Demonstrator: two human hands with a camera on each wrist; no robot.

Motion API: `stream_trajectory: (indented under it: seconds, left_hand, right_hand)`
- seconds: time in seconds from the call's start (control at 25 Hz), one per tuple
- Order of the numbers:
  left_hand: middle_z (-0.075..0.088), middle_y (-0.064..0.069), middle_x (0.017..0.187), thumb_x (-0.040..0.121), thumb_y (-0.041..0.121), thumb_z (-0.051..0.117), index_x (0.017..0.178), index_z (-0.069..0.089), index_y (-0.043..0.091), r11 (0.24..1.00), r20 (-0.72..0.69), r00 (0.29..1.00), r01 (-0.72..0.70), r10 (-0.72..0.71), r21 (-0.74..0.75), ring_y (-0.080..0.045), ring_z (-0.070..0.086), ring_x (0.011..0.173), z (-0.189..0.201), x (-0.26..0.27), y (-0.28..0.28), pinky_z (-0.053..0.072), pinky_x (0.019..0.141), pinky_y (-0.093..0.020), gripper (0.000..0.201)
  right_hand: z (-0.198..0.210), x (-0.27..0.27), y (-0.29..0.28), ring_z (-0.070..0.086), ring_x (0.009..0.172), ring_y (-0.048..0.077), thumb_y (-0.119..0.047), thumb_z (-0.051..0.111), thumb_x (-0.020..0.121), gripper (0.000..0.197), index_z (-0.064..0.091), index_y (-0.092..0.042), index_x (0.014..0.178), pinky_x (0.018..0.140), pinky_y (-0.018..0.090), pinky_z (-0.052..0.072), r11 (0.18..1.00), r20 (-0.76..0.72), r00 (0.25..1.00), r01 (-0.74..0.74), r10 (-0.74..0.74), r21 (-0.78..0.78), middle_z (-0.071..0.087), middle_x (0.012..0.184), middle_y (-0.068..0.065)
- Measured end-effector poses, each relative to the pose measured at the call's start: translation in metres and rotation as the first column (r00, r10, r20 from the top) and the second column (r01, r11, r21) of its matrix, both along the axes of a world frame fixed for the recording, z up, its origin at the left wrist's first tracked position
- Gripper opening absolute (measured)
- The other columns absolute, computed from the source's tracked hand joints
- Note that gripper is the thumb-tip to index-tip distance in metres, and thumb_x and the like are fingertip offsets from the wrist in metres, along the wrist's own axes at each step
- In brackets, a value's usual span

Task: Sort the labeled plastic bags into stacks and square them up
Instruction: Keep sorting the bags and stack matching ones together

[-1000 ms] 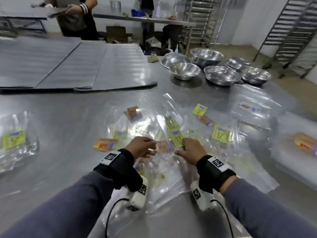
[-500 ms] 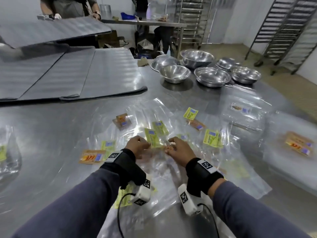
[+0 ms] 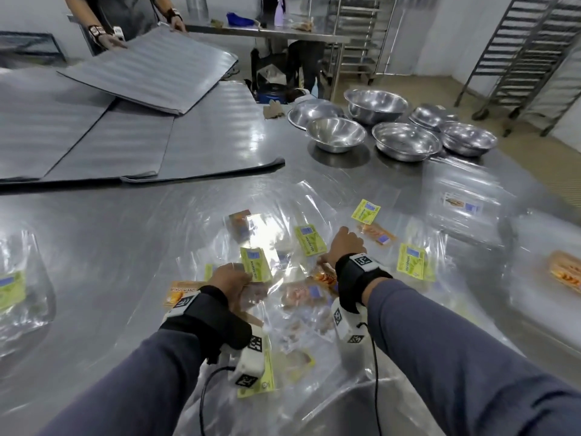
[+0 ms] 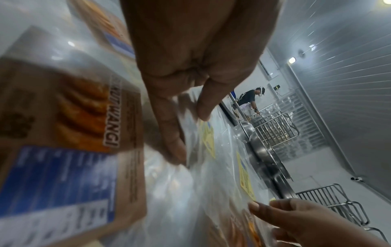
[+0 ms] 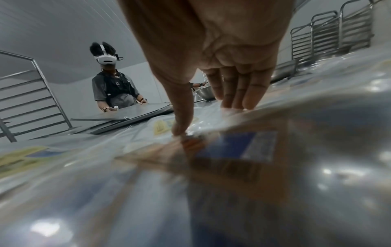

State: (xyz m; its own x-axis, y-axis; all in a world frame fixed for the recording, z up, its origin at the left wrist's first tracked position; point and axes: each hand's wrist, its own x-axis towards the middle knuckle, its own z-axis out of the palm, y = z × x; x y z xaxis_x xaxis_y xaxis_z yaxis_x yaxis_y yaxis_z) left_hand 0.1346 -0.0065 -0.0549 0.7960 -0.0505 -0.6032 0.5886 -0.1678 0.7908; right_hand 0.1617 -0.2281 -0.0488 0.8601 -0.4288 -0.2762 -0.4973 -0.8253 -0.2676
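Observation:
Clear plastic bags with green or orange labels lie loosely overlapped on the steel table (image 3: 94,234). My left hand (image 3: 232,280) pinches the clear film of a green-labelled bag (image 3: 256,266); in the left wrist view the left hand (image 4: 189,135) has thumb and finger closed on the plastic, beside an orange-labelled bag (image 4: 74,117). Further out, my right hand (image 3: 344,243) rests on the pile. In the right wrist view the right hand (image 5: 207,115) shows straight fingers (image 5: 232,100) touching the bags. A green-label stack (image 3: 12,289) sits far left, an orange-label stack (image 3: 566,273) far right.
Several steel bowls (image 3: 336,133) stand at the back right of the table. Grey sheets (image 3: 110,146) cover the back left, and another person (image 3: 125,14) holds one sheet (image 3: 151,70) over them. Metal racks (image 3: 528,58) stand on the floor beyond.
My hands have parted: the right hand let go and moved forward and right onto the pile, while the left keeps the green-labelled bag. The other person lowered the grey sheet.

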Motion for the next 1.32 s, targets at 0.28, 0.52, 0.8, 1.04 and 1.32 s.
stream_trajectory:
  seconds: [0.28,0.52,0.8,1.04,1.32]
  left_hand:
    - [0.064,-0.023,0.102,0.095,-0.005,0.039,0.102,0.053,0.0,0.995,-0.027,0.999,-0.033,0.031,-0.095,-0.03,0.066,0.077,0.0,0.005,-0.001,0.058,0.063,-0.036,0.017]
    - [0.064,-0.018,0.101,0.098,0.013,0.046,0.111,0.053,0.002,0.968,0.026,1.0,0.01,-0.003,-0.253,-0.022,0.067,0.064,0.021,0.003,-0.022,0.058,0.056,-0.036,0.019]
    - [0.062,-0.013,0.087,0.084,-0.012,0.057,0.128,0.044,-0.001,0.974,0.131,0.991,0.054,-0.025,-0.22,-0.017,0.055,0.065,0.015,0.006,-0.071,0.049,0.044,-0.018,0.047]
    - [0.062,-0.02,0.091,0.088,-0.01,0.05,0.121,0.043,0.007,0.978,0.039,0.997,0.075,-0.069,-0.194,-0.028,0.059,0.072,-0.006,0.008,-0.098,0.057,0.058,-0.046,0.038]
    - [0.057,-0.013,0.077,0.088,-0.007,0.052,0.107,0.051,0.018,0.982,-0.099,0.991,0.068,-0.087,-0.178,-0.025,0.053,0.072,-0.018,0.013,-0.1,0.044,0.084,-0.068,0.031]
  right_hand:
    - [0.008,0.009,0.004,0.056,0.104,0.033,-0.004,0.053,0.09,0.032,0.044,0.001,0.121,0.089,0.04,0.046,0.879,0.145,0.981,0.044,-0.128,0.475,0.053,0.123,0.019]
    - [0.005,-0.027,0.015,0.046,0.058,0.015,-0.004,0.058,0.089,0.047,0.038,0.002,0.131,0.055,0.027,0.042,0.638,0.071,0.965,0.109,-0.251,0.762,0.052,0.087,0.011]
    - [0.021,-0.059,-0.05,0.056,0.101,0.024,-0.028,0.068,0.084,0.045,0.051,-0.004,0.119,0.083,0.028,0.041,0.855,0.165,0.965,0.094,-0.204,0.51,0.057,0.113,0.008]
    - [0.018,-0.072,-0.147,0.039,0.132,0.033,-0.042,0.085,0.062,0.102,0.029,-0.001,0.137,0.107,0.041,0.036,0.808,0.05,0.822,0.543,-0.567,0.231,0.039,0.142,0.018]
    - [0.011,-0.076,-0.159,0.048,0.123,0.034,-0.01,0.081,0.071,0.088,0.024,0.002,0.137,0.099,0.039,0.039,0.698,0.034,0.758,0.581,-0.651,0.418,0.048,0.134,0.018]
